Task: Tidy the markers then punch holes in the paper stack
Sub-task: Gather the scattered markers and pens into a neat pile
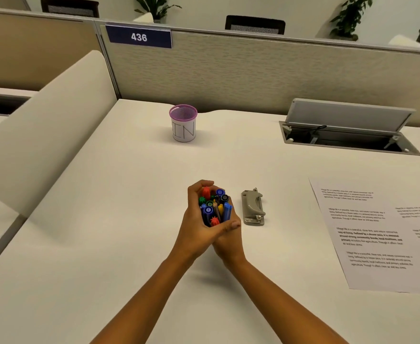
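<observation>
A bundle of markers (214,206) with red, green, blue, black and yellow caps stands upright over the middle of the desk, caps toward me. My left hand (197,227) wraps its left side and my right hand (230,238) closes on its right and near side, the thumbs crossing in front. A grey hole punch (253,208) lies on the desk just right of my hands. The paper stack (377,234), printed sheets, lies at the right. A purple mesh pen cup (183,122) with a white label reading "IN" stands farther back, apart from my hands.
The white desk (119,219) runs back to a beige partition (253,70) with a "436" sign. An open cable hatch (347,135) with a raised lid sits at the back right. A cream divider panel (42,125) slants along the left.
</observation>
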`<action>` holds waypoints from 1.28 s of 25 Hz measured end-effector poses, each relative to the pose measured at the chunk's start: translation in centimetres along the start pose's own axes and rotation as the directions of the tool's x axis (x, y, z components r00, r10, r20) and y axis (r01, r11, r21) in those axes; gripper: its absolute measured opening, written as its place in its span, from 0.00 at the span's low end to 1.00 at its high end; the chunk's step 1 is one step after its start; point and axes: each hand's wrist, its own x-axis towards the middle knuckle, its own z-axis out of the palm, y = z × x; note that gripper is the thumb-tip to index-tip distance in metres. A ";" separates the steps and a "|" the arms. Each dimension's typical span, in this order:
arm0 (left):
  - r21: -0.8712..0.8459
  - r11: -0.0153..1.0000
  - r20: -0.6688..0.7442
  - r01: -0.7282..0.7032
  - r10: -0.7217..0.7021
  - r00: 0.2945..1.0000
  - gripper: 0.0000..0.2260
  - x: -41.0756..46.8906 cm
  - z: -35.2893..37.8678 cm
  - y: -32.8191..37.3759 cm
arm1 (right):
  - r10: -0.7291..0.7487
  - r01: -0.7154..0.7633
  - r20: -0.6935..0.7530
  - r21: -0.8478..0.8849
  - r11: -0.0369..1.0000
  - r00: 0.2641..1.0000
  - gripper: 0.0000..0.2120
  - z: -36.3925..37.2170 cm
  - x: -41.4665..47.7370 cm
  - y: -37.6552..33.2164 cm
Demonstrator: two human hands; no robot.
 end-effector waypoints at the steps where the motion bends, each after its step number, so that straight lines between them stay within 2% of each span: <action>1: 0.005 1.000 -0.002 0.001 -0.001 1.000 0.36 0.1 0.1 -0.4 | 0.012 -0.012 0.001 0.012 1.000 1.000 0.14 0.1 0.1 0.0; 2: 0.007 1.000 -0.011 0.008 -0.008 1.000 0.35 0.2 0.2 -0.8 | 0.037 -0.038 0.010 0.039 0.999 0.999 0.14 0.1 0.0 0.1; 5: 0.016 0.998 -0.074 0.061 -0.060 0.995 0.33 0.0 0.7 -1.9 | 0.169 -0.175 0.058 0.130 0.976 0.984 0.22 0.3 -0.6 1.6; 7: 0.035 0.994 -0.123 0.100 -0.095 0.988 0.33 0.0 1.2 -2.3 | 0.204 -0.215 0.095 0.118 0.969 0.974 0.18 0.2 -0.8 2.4; 10: 0.060 0.993 -0.195 0.099 -0.085 0.977 0.32 0.5 1.4 -2.5 | 0.174 -0.177 0.065 0.041 0.983 0.983 0.12 0.1 0.2 2.2; 14: 0.077 0.994 -0.235 0.076 -0.056 0.970 0.31 1.0 1.4 -2.4 | 0.096 -0.095 0.051 -0.018 0.995 0.994 0.09 0.3 0.8 1.8; 21: 0.143 0.985 -0.262 0.099 -0.059 0.963 0.34 1.1 1.7 -3.4 | 0.187 -0.202 0.109 0.139 0.970 0.976 0.12 0.5 0.3 2.7; 26: 0.200 0.972 -0.302 0.121 -0.056 0.952 0.32 1.3 1.5 -3.9 | 0.124 -0.139 0.094 0.177 0.974 0.988 0.07 0.8 0.7 2.5; 29: 0.228 0.962 -0.314 0.152 -0.075 0.946 0.26 1.9 0.6 -3.5 | 0.033 -0.028 0.158 -0.034 0.999 0.987 0.16 1.0 0.9 2.2; 32: 0.245 0.953 -0.337 0.181 -0.091 0.937 0.20 2.9 -1.7 -2.9 | -0.057 0.092 0.287 -0.112 0.989 0.956 0.29 0.3 0.9 3.0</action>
